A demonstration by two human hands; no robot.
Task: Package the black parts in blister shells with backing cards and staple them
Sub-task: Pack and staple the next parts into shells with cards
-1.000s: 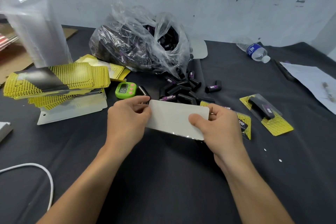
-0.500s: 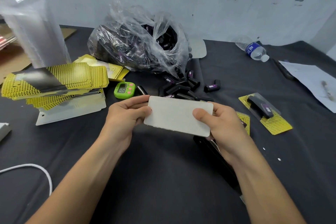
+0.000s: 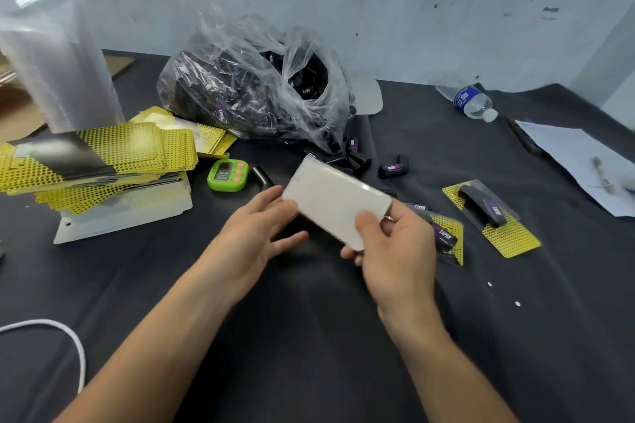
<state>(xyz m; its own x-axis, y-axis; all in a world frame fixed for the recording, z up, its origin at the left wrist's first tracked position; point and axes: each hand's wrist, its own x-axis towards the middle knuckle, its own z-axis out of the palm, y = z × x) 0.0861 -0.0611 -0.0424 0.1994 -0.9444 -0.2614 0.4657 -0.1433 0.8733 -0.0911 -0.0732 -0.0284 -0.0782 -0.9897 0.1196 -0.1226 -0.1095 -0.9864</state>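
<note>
**White card held over the packing table**

A person's right hand [image 3: 395,244] pinches the near corner of a card [image 3: 333,199], thumb on top and fingers curled beneath. The card is held tilted above the dark table [image 3: 309,336], its plain white side facing up. What lies under the card is hidden. The left hand [image 3: 254,233] is spread loosely with its fingers relaxed and grips nothing. Its upper fingers reach the card's left edge, though contact cannot be confirmed.

Behind the hands, a clear plastic bag [image 3: 254,86] sags open, full of black parts. More loose parts [image 3: 393,168] are spilled on the cloth just in front of it. To the left, a pile of yellow dotted cards [image 3: 103,154] sits near a tall stack of clear shells [image 3: 58,55], with a green timer [image 3: 226,175] beside the pile.

To the right lie two finished packs. One [image 3: 443,233] is just beside the right hand and the other [image 3: 491,216] is farther out. A water bottle [image 3: 470,101] lies on its side near the wall. A sheet of paper [image 3: 577,161] rests at the right edge, and a white cable [image 3: 68,336] curls at the lower left.
</note>
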